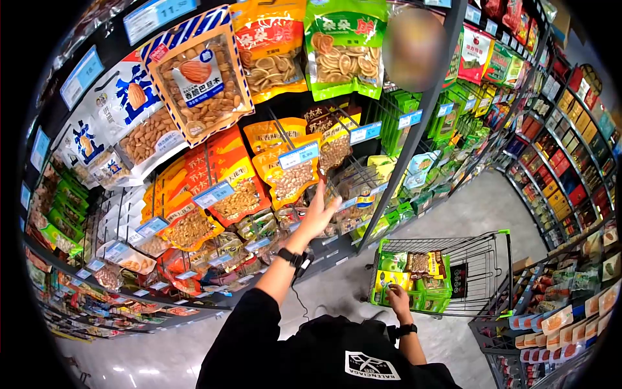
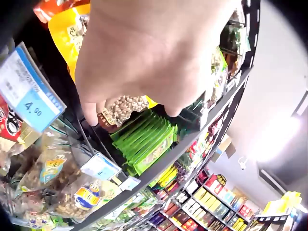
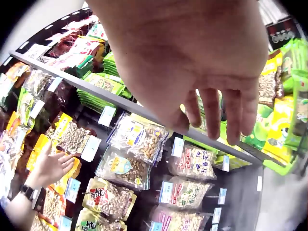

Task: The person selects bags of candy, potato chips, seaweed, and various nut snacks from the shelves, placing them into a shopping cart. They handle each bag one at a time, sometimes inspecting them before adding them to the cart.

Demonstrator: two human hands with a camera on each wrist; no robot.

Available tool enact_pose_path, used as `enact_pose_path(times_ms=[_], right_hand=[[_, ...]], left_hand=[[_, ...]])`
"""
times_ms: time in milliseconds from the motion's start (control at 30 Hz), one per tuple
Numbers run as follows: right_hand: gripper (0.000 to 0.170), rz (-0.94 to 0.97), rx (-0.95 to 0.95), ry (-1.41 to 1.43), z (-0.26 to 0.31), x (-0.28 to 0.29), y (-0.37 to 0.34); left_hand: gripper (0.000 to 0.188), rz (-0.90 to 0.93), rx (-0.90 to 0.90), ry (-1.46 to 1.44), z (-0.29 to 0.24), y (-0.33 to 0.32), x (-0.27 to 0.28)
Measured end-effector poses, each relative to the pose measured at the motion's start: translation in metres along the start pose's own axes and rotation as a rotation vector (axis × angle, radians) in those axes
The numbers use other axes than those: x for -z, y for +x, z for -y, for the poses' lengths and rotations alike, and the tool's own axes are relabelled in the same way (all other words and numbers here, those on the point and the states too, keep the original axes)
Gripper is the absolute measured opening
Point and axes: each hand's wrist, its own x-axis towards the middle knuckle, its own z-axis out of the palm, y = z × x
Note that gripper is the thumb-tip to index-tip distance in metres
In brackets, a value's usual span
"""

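Note:
My left hand (image 1: 317, 212) is raised at the snack rack, palm and spread fingers showing in the right wrist view. It is beside a yellow peanut bag (image 1: 291, 179) and just below a brown-and-yellow bag (image 1: 334, 153); whether it touches either cannot be told. In the left wrist view the hand (image 2: 144, 57) covers part of a peanut bag (image 2: 124, 109), above hanging green packets (image 2: 147, 139). My right hand (image 1: 398, 299) is over the near side of the cart (image 1: 483, 279), fingers loosely bent down. The right wrist view shows this hand (image 3: 192, 72) holding nothing.
Green and yellow packets (image 1: 392, 262) and a brown nut bag (image 1: 424, 264) lie in the cart. Large almond bags (image 1: 197, 81) hang at the upper left. A dark shelf post (image 1: 421, 123) stands right of my left hand. More stocked shelves (image 1: 564, 162) line the right side.

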Motion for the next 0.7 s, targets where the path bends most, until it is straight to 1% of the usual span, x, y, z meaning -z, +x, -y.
enact_pose_path(times_ms=[100,133,200,233,267,333,400,433,467,533,567,633,667,700], right_hand=[[0.036,-0.014,0.052,-0.141,0.005,-0.004,-0.014],[0.037,-0.021,0.084,-0.197,0.016,-0.005,-0.021],[0.039,-0.044,0.088,-0.307,0.028,-0.002,-0.032],[0.039,-0.057,0.095,-0.297,0.027,-0.002,-0.035],[0.04,-0.068,0.099,-0.29,0.026,0.0,-0.037],[0.04,-0.081,0.092,-0.306,0.023,0.002,-0.041],[0.04,-0.085,0.085,-0.325,0.022,0.007,-0.043],[0.04,-0.08,0.059,-0.288,0.021,0.008,-0.043],[0.041,-0.073,0.031,-0.252,0.019,0.008,-0.044],[0.04,-0.064,0.026,-0.26,0.021,0.006,-0.043],[0.041,-0.054,0.028,-0.302,0.022,0.006,-0.042],[0.04,-0.038,0.06,-0.366,0.021,0.003,-0.039],[0.04,-0.028,0.058,-0.372,0.02,0.002,-0.037],[0.04,-0.005,0.083,-0.41,0.024,-0.001,-0.034]], left_hand=[[0.092,-0.171,0.032,0.153,0.007,0.032,0.01],[0.09,-0.258,-0.024,0.239,0.008,0.037,0.01],[0.09,-0.317,-0.085,0.318,0.004,0.037,0.015],[0.079,-0.382,-0.116,0.286,-0.003,0.033,0.015],[0.079,-0.382,-0.121,0.279,-0.008,0.026,0.017],[0.058,-0.372,-0.111,0.037,-0.024,0.003,0.028],[0.041,-0.744,-0.337,0.357,-0.015,-0.019,0.026],[0.044,-0.798,-0.316,0.433,-0.014,-0.03,0.031],[0.056,-0.854,-0.355,0.442,-0.007,-0.038,0.035],[0.066,-0.854,-0.274,0.433,-0.02,-0.048,0.047],[0.066,-0.862,-0.262,0.441,-0.022,-0.05,0.052],[0.076,-0.887,-0.238,0.42,-0.024,-0.047,0.063],[0.076,-0.893,-0.23,0.426,-0.02,-0.045,0.067],[0.076,-0.807,-0.179,0.189,-0.009,-0.041,0.07]])
